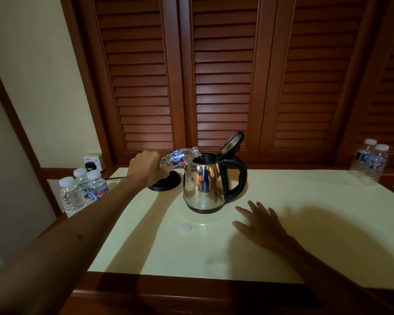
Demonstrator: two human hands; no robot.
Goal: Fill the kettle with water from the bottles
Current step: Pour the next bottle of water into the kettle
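On a cream desk (282, 223) before louvred wooden doors (223, 76), the left hand (146, 167) grips a tipped bottle (180, 158) over the open kettle (205, 180), the right hand (259, 223) resting with fingers (253, 206) spread.

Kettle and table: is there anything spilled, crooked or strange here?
No spill shows. The kettle stands off its black base, on the table. A loose white cap lies before it.

The blue labels on the water bottles (179, 158) carry white lettering too blurred and small to read.
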